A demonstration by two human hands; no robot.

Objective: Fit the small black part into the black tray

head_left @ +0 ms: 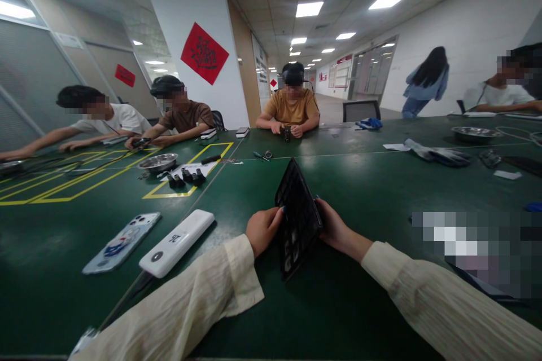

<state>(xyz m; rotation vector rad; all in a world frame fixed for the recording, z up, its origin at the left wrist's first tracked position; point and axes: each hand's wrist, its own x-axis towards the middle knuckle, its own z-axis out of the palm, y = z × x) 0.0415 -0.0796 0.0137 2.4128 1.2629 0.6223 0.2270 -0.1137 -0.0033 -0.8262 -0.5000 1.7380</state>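
Observation:
Between my hands a thin black case [295, 211] stands on edge above the green table [249, 327], its two panels meeting at an angle. Rows of small, pale-looking squares show on the dark face turned to the left; what they are I cannot make out. My left hand [265, 230] grips its left side, the thumb pressed against that face. On the other side, my right hand [336, 229] holds the right panel, with most of its fingers hidden behind it. A white power bank [178, 242] and a phone in a clear printed case [122, 242] lie to the left of my left hand.
A cable [122, 299] runs from the power bank toward me. Farther left are several black cylindrical parts [186, 176] and a metal bowl [158, 162]. Gloves [438, 153] lie at the right. Several people sit around the table; one person [427, 82] walks behind.

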